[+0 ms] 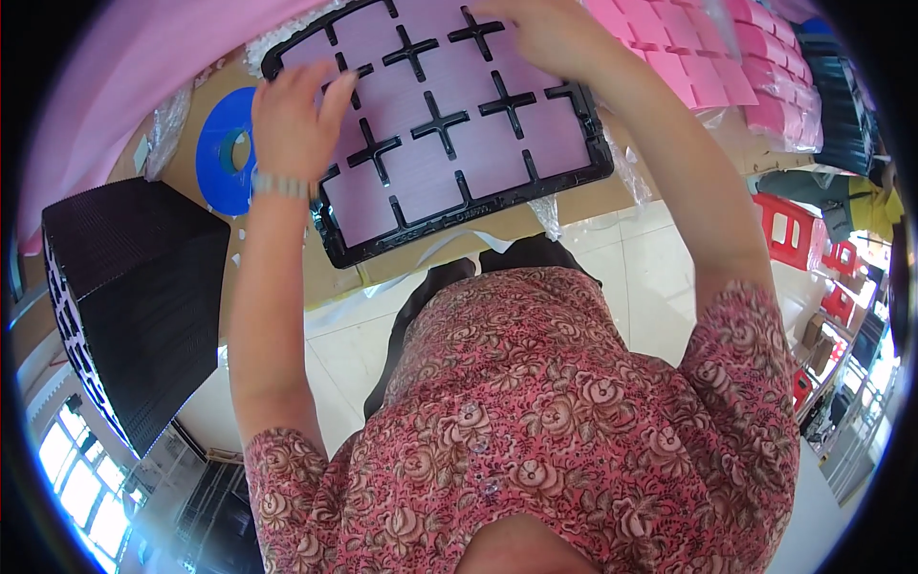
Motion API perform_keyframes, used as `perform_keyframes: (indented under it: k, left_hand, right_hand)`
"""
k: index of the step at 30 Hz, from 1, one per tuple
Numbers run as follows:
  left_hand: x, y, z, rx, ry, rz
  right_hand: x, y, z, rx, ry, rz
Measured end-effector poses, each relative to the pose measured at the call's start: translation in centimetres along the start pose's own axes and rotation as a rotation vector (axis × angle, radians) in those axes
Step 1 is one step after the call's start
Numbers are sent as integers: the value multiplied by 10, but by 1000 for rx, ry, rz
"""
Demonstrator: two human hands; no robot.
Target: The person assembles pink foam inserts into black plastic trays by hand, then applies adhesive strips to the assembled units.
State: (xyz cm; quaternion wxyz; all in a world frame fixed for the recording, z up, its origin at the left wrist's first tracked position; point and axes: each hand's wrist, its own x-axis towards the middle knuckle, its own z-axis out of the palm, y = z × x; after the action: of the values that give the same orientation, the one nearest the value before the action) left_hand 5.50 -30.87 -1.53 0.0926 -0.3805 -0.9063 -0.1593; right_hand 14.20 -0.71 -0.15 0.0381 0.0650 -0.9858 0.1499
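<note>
A black tray point(601, 163) with cross-shaped dividers lies on the brown table in front of me. Flat, pinkish-purple panels show between its dividers. My left hand point(298, 124) is over the tray's left edge, thumb and fingers apart, slightly blurred, with nothing seen in it. At the far right part of the tray is my right hand point(553, 36), bent inward at the wrist. Its fingertips are cut off by the upper edge of the picture, so whether they hold anything is hidden.
Left of the tray lies a blue disc-shaped roll point(216, 177) with a teal core. A tall stack of black trays point(143, 258) stands at the left. Pink pieces point(669, 43) in rows and plastic-wrapped pink bundles point(776, 81) fill the far right. Red stools point(790, 230) stand beyond.
</note>
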Motion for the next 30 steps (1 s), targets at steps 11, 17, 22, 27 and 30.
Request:
perform_keyframes:
  k: [11, 17, 22, 27, 30]
  left_hand:
    - [-128, 26, -24, -450, 55, -348]
    - [-106, -33, 5, -700, -267, -1043]
    - [-101, -6, -20, -688, -172, -771]
    - [-101, 20, -88, -850, 5, -740]
    - [-120, -8, -103, -1217, 153, -634]
  right_hand:
    - [-138, -15, -6, 344, 259, 589]
    - [-136, 55, 45, 568, -7, 653]
    - [-132, 38, 19, 506, 35, 618]
    - [-131, 13, -30, 713, 61, 522]
    - [-130, -6, -55, 560, 5, 506]
